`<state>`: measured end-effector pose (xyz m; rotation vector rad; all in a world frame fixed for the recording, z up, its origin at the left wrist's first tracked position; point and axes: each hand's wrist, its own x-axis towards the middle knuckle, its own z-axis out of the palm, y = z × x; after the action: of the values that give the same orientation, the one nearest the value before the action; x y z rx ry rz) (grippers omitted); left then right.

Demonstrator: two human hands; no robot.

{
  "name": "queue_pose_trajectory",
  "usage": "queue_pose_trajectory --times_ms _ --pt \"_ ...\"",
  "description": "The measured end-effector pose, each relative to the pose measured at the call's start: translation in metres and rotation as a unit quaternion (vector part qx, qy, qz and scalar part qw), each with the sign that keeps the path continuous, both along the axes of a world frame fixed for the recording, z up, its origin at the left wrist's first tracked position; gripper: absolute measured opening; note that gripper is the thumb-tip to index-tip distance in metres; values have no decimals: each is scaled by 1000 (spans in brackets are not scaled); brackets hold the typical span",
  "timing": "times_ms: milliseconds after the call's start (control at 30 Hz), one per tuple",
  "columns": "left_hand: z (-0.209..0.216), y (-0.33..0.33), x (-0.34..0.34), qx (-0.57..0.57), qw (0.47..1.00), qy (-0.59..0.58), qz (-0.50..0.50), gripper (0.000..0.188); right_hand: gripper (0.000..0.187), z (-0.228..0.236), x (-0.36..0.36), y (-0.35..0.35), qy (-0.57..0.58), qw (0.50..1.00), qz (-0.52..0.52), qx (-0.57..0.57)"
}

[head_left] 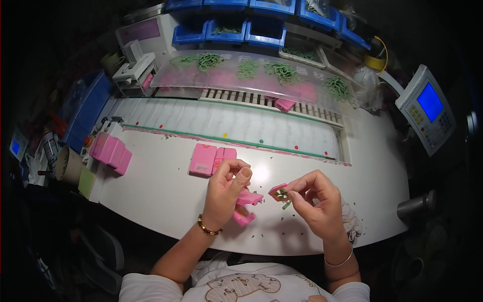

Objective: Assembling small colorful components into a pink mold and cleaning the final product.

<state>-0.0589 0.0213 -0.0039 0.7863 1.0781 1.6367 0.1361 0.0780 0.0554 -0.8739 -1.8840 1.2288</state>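
My left hand (221, 199) is closed around an opened pink rubber mould (248, 198), whose parts stick out to the right past my fingers. Its lower part (244, 216) hangs apart below. To the right, the fingertips of my right hand (317, 204) pinch a small pink mould piece (275, 191) with dark green bits on its face. A green strip (287, 205) shows just below those fingertips. Behind my left hand lie closed pink mould blocks (203, 160) side by side on the white table (166, 201). Small green crumbs are scattered under both hands.
A white conveyor (226, 121) with a green edge runs across behind. A clear shelf (241, 75) carries heaps of green pieces (284, 73); blue bins (226, 30) stand above. Stacked pink moulds (110, 152) sit left, a keypad screen (427, 108) right, and a crumpled cloth (352, 221) near my right wrist.
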Motion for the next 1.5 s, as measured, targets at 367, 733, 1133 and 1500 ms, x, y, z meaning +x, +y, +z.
queue_pose_trajectory --times_ms 367,733,1133,1500 --pt "23 -9 6 -11 951 256 -176 14 10 -4 0 3 -98 987 56 113" --pt "6 -13 33 22 997 -73 -25 12 11 -36 -16 -14 195 971 -81 -112" --pt "7 -16 34 39 998 -46 -34 14 8 -27 -15 -9 221 949 -95 -205" --pt "24 -12 14 -59 989 71 -113 20 9 -29 -7 1 66 991 8 -120"
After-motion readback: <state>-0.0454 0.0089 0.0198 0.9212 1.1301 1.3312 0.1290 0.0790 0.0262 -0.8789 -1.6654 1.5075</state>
